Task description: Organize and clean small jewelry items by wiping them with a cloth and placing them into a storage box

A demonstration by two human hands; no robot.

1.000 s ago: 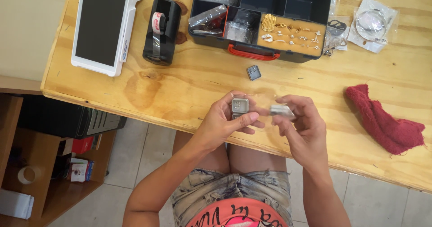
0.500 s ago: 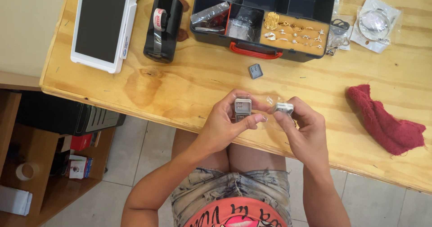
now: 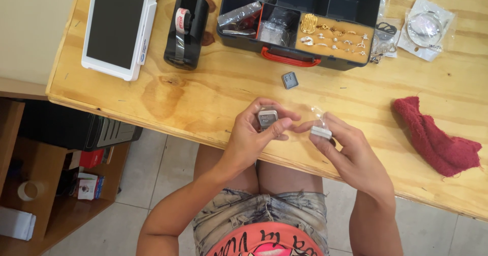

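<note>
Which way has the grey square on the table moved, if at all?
No. The grey square sits just below the red handle, as before.

Red cloth (image 3: pixel 436 136), black tape dispenser (image 3: pixel 185 30), pale yellow wooden table (image 3: pixel 213 91).

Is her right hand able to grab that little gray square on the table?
Probably yes, once it lets go. The little gray square lies alone on bare wooden table, just beyond the hands, with nothing in between. But the right hand is holding a small clear packet.

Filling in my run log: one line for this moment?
left hand: holds grey box | right hand: holds white piece | above table
</note>
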